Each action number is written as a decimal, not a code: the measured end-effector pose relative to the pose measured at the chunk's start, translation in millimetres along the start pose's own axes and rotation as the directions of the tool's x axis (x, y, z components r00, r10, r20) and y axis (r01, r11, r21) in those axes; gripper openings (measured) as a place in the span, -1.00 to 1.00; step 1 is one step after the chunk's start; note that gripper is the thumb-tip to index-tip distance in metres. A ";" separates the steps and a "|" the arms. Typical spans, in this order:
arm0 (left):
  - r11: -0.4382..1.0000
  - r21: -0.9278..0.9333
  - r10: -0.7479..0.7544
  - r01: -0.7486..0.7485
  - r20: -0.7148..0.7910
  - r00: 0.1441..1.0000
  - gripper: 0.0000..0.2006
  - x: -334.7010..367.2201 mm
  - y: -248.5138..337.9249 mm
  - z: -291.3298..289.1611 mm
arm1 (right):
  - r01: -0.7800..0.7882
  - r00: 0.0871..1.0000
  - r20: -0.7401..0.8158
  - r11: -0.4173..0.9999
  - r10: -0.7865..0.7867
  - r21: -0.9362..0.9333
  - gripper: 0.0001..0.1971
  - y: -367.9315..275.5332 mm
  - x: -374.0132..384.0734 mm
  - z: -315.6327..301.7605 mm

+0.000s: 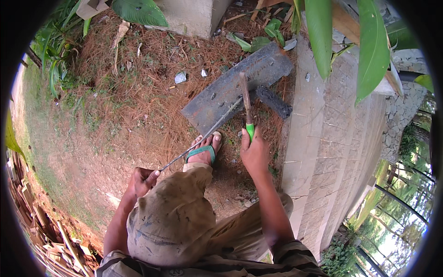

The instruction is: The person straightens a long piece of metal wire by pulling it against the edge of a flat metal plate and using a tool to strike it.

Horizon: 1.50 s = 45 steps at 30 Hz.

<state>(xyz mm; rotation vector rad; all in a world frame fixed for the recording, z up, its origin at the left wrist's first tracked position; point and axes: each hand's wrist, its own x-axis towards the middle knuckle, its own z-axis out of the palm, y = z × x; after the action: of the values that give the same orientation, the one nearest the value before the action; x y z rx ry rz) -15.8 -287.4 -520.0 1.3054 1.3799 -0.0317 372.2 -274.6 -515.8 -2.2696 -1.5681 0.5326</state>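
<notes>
My left hand [142,181] is closed round the near end of a thin grey ribbed metal rod [198,141]. The rod slants up and right, its far end over a dark, rust-marked metal plate [221,99] lying on the ground. In my closed right hand [254,152] is a tool with a bright green grip [250,131] and a long brown, rusty-looking blade or shaft [245,94]; its exact kind is unclear. This tool points away from me across the plate, close to the rod's far end. A short dark metal piece [275,101] lies against the plate's right side.
My foot in a green-strapped sandal [201,153] stands just below the plate. Dry pine needles [138,92] cover the soil. A paved stone ledge [318,152] runs along the right. Broad green leaves [319,37] hang at upper right; wood scraps [55,244] lie at lower left.
</notes>
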 end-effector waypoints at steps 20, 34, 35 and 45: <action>0.908 -0.384 -0.081 0.167 0.231 0.970 -0.37 -14.1 2.7 -2.0 | 0.214 0.953 -0.300 0.793 -0.042 0.570 -0.63 -50.3 -8.1 -70.6; 0.803 -0.534 -0.047 0.264 0.385 0.922 -0.45 -6.3 13.1 -32.3 | 0.132 0.987 0.103 0.987 -0.123 -0.090 -0.64 36.2 38.4 -37.2; 0.896 -0.419 -0.037 0.148 0.263 0.964 -0.43 -7.9 19.2 -36.7 | 0.108 0.989 0.104 0.992 -0.101 -0.063 -0.65 32.1 34.7 -33.9; 0.592 0.800 0.670 -0.097 -0.422 0.611 -0.61 50.3 44.1 -108.3 | -0.101 0.988 0.146 0.914 0.047 0.392 -0.58 1.9 28.7 -66.8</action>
<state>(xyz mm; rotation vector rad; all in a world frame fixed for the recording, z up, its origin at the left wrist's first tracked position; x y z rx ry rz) -43.5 -166.3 -492.4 2.5178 1.7105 0.3294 415.1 -252.1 -461.5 -2.0182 -1.2875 0.9498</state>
